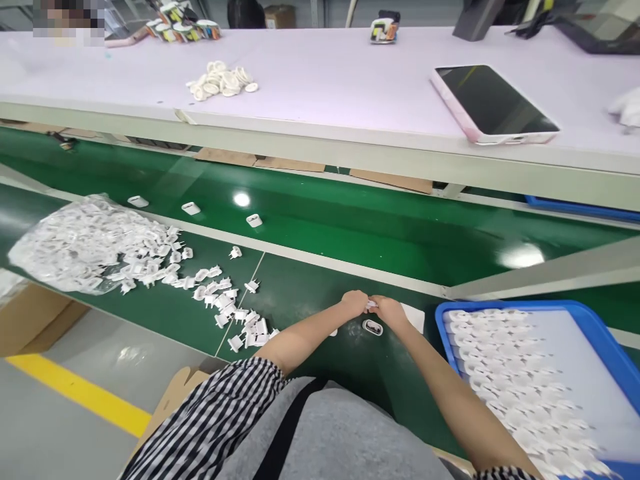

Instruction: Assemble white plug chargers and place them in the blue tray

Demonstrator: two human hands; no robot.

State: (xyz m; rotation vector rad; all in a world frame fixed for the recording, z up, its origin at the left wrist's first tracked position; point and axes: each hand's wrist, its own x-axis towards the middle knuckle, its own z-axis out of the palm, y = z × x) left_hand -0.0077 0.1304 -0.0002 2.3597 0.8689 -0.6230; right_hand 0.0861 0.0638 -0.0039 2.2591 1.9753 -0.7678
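Observation:
My left hand (355,303) and my right hand (389,312) meet over the green worktable, both closed on a small white plastic part (371,305). Fingers cover most of that part, so its exact kind is hidden. Just below them an oval white plug housing (373,327) lies with its dark inside facing up. Another white piece (333,333) shows partly beside my left forearm. To the left, white two-pin plug pieces (225,303) are scattered loosely, trailing from a clear plastic bag (90,247) full of them. A white sheet (413,318) lies beside my right hand.
At right, a blue tray (443,327) holds rows of white plugs (520,393). Three white housings, one nearest (254,220), sit on the green belt (310,213). A raised shelf (320,87) beyond bears a phone (495,103) and a heap of white oval caps (223,81).

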